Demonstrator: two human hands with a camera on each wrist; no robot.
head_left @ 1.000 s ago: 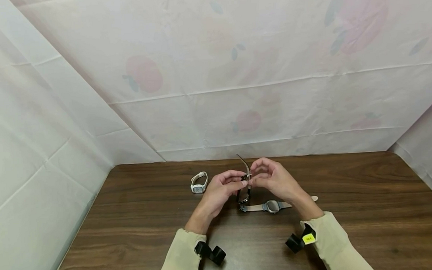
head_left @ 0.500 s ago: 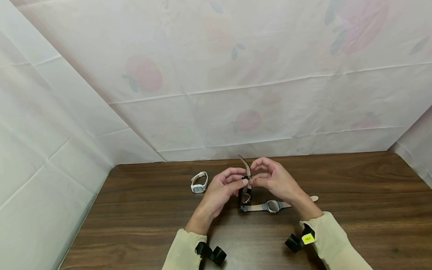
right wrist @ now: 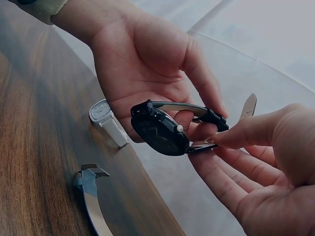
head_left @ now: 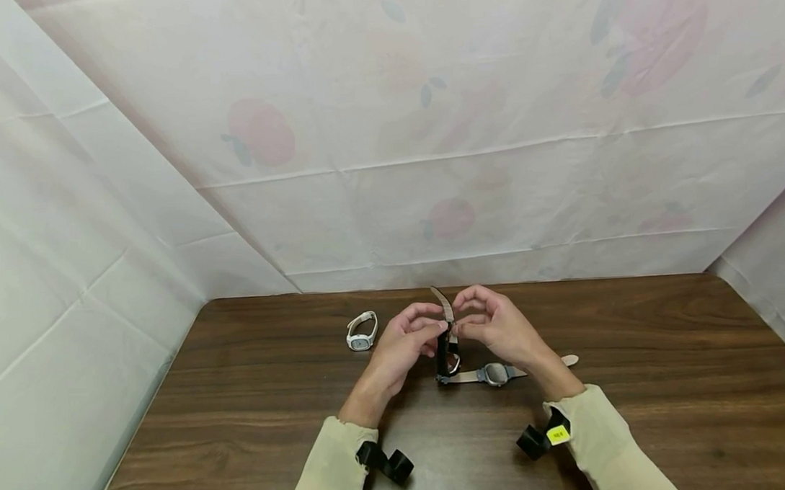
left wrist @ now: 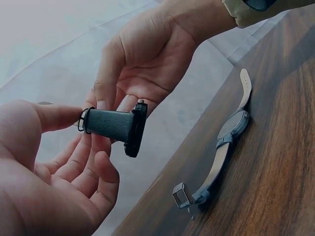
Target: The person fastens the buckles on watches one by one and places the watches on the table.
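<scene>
Nearby: grey watch point(head_left: 494, 374), white watch point(head_left: 361, 332)

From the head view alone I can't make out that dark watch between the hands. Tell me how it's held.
Observer: The left hand and right hand both pinch the strap of the black watch near its buckle end; the round dark face hangs below, off the table.
Operator: Report the grey watch beside it.
Observer: The grey watch lies flat on the table, unbuckled, its metal buckle at the end nearer the left wrist camera. Neither hand touches it.
Operator: Now the white one.
Observer: The white watch rests on the table behind the left hand, untouched, strap closed in a loop.
</scene>
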